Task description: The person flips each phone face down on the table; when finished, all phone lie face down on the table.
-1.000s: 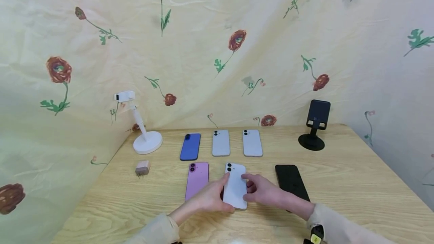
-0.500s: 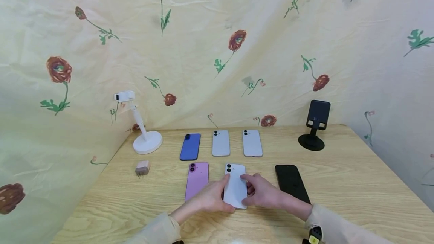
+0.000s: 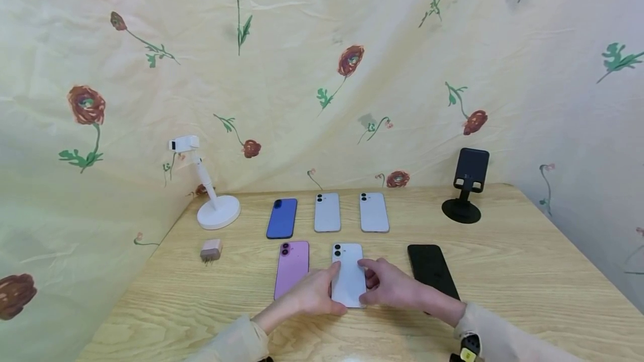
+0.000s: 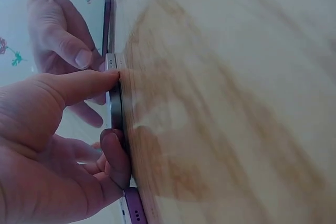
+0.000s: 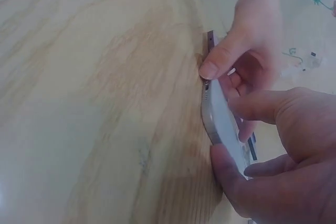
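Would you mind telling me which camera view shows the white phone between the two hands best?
The head view: the white phone lies back-up on the table, both lenses visible, left hand and right hand at its sides. Both wrist views show only its thin edge, pinched by fingertips.

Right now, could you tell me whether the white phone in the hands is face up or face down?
Face down: the white phone shows its back with two camera lenses, lying on the table.
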`<state>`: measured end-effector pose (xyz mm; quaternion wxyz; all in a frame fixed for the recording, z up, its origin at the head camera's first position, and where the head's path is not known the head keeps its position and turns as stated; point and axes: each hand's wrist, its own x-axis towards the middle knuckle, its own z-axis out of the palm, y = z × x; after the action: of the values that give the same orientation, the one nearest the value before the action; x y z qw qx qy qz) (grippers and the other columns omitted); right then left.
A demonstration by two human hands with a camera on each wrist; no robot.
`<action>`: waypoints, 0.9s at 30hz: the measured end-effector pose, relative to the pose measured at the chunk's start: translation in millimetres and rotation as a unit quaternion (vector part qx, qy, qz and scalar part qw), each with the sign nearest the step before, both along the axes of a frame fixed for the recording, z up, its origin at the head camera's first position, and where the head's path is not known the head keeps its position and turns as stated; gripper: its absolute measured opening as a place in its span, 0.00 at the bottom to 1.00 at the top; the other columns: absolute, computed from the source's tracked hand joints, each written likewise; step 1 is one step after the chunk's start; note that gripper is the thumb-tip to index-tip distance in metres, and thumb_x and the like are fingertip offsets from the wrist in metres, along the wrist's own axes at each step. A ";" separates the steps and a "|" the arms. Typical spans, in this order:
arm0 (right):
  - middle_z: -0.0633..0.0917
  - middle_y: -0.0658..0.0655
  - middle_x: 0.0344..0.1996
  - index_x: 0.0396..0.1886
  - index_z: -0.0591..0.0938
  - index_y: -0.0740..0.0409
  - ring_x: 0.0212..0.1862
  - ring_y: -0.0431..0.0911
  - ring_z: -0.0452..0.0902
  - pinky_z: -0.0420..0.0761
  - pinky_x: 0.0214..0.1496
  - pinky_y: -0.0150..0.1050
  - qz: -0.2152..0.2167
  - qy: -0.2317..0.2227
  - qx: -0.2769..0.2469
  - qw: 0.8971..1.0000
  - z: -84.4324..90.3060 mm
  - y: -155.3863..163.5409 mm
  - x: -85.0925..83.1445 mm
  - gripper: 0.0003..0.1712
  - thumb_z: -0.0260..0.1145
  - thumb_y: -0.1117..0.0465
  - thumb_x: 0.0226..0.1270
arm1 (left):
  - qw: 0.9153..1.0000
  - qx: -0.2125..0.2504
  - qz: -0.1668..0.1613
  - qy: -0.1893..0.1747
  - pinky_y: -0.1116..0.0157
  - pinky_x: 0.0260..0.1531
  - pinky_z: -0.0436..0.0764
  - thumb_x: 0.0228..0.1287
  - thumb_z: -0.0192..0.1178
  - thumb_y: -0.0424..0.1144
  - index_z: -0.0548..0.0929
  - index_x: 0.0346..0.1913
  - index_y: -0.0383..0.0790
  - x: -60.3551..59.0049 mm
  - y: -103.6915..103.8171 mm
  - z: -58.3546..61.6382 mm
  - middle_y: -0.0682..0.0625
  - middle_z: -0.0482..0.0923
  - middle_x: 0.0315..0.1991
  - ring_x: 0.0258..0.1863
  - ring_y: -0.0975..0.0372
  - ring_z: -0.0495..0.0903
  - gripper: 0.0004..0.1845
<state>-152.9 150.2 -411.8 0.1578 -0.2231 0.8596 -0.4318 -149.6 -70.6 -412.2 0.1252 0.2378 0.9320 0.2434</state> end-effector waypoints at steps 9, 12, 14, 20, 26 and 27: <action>0.76 0.61 0.43 0.68 0.64 0.79 0.39 0.51 0.78 0.83 0.37 0.45 -0.015 -0.097 -0.091 0.991 20.9 31.3 3.4 0.38 0.70 0.66 0.65 | 0.998 -0.020 0.018 0.055 0.59 0.46 0.80 0.51 0.76 0.50 0.68 0.71 0.29 6.2 7.4 9.3 0.39 0.81 0.52 0.48 0.55 0.81 0.48; 0.76 0.61 0.43 0.68 0.64 0.80 0.40 0.54 0.79 0.84 0.38 0.46 -0.029 -0.096 -0.105 0.989 27.1 46.6 4.2 0.36 0.67 0.64 0.69 | 0.997 -0.020 0.000 0.081 0.64 0.37 0.80 0.53 0.75 0.51 0.73 0.68 0.31 5.6 21.4 12.7 0.45 0.82 0.42 0.38 0.61 0.80 0.43; 0.76 0.62 0.44 0.68 0.63 0.80 0.42 0.55 0.78 0.84 0.39 0.47 -0.044 -0.097 -0.106 0.989 31.5 57.0 5.6 0.36 0.66 0.63 0.71 | 0.995 -0.017 -0.016 0.092 0.68 0.33 0.77 0.53 0.74 0.51 0.75 0.65 0.32 4.6 33.9 12.7 0.49 0.81 0.37 0.34 0.64 0.78 0.40; 0.75 0.68 0.50 0.68 0.60 0.82 0.51 0.61 0.76 0.84 0.43 0.50 -0.094 -0.101 -0.113 0.984 40.7 90.4 7.3 0.36 0.63 0.62 0.73 | 0.991 -0.014 -0.036 0.131 0.65 0.42 0.79 0.54 0.74 0.54 0.74 0.68 0.37 5.5 75.4 8.6 0.49 0.81 0.48 0.44 0.61 0.80 0.41; 0.68 0.79 0.59 0.69 0.57 0.82 0.56 0.66 0.75 0.83 0.45 0.51 -0.152 -0.090 -0.072 0.982 41.0 123.6 8.5 0.37 0.60 0.58 0.76 | 0.992 -0.009 -0.045 0.119 0.66 0.45 0.78 0.54 0.73 0.59 0.67 0.75 0.44 9.5 107.6 2.4 0.50 0.74 0.58 0.52 0.63 0.76 0.48; 0.67 0.81 0.60 0.69 0.57 0.82 0.56 0.67 0.74 0.83 0.45 0.51 -0.162 -0.092 -0.060 0.981 40.4 128.6 8.5 0.38 0.60 0.57 0.77 | 0.992 -0.008 -0.049 0.115 0.67 0.44 0.78 0.54 0.72 0.60 0.66 0.75 0.44 9.6 111.3 1.3 0.50 0.73 0.59 0.53 0.64 0.75 0.49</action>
<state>-144.4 278.7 -371.4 0.1499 -0.0491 0.8387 -0.5212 -140.0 40.7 -410.9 0.0304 0.3083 0.9294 0.2008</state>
